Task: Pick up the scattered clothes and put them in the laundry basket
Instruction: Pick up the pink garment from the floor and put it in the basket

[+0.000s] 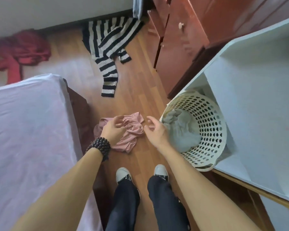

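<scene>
Both hands reached down over the wooden plank floor [140, 90] with fingers spread and nothing held. The left hand [113, 130], which had a dark beaded bracelet [101, 146] on the wrist, was above a crumpled pale pink garment [132, 130] that lay on the floor in front of the person's white shoes [123, 174]. The right hand [154, 130] was between this garment and the cream perforated plastic laundry basket [208, 130]. The basket stood on the floor just beside a white shelf unit [257, 90], and a grey cloth [185, 132] lay inside it. Further away, a black and white striped knitted sweater [107, 47] was spread on the floor near a reddish wooden cabinet [178, 47]. A red garment [22, 50] lay on the floor to the far left, beyond the bed with a pale sheet [27, 130].
</scene>
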Available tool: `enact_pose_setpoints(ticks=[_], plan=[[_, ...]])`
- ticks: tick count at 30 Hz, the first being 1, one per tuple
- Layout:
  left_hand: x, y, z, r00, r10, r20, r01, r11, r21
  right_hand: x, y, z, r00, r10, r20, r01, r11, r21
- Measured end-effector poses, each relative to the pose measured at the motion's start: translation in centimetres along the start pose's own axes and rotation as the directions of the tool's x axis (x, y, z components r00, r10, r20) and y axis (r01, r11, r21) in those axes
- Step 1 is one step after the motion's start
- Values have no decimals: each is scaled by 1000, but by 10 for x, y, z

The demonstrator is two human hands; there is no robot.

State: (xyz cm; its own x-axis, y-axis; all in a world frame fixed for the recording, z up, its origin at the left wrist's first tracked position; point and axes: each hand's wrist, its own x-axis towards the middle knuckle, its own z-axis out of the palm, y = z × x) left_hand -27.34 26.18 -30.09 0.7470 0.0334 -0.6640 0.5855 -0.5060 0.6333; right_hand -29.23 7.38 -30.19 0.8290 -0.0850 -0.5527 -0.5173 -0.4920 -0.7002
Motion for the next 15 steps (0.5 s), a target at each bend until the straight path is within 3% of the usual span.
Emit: enact_pose_setpoints(ticks=[4, 10, 12, 15], plan=[[64, -86, -4, 999, -40, 0, 39, 994, 104, 64, 38, 88, 986, -26, 163, 44, 993, -105], [217, -238, 44, 998, -44, 38, 29, 941, 337, 216, 157, 221, 939, 10, 345, 106, 943, -317], [270, -288, 64, 998, -51, 36, 26, 857, 514, 265, 190, 252, 901, 30, 432, 191, 868, -458], [330, -346, 88, 990, -133, 36, 76, 743, 665, 332, 236, 290, 840, 106, 532, 351, 642, -682]])
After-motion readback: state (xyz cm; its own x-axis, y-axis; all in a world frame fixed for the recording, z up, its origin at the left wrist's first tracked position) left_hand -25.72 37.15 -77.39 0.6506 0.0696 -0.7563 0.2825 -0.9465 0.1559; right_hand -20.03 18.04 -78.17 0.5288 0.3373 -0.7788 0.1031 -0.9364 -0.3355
